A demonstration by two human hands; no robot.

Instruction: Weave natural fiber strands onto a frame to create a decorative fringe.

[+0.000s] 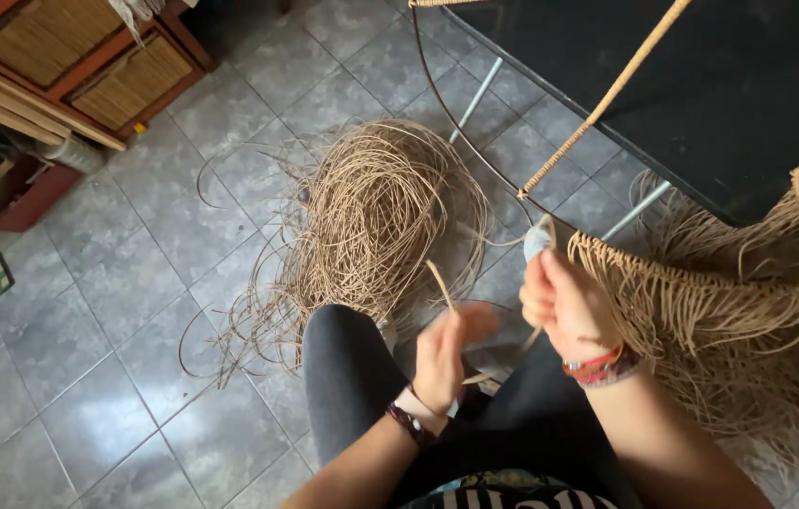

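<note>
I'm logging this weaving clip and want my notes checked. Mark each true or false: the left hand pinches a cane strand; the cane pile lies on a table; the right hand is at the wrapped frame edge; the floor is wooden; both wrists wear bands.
1. The left hand pinches a cane strand. True.
2. The cane pile lies on a table. False: it lies on the floor.
3. The right hand is at the wrapped frame edge. True.
4. The floor is wooden. False: it is grey tile.
5. Both wrists wear bands. True.
</note>
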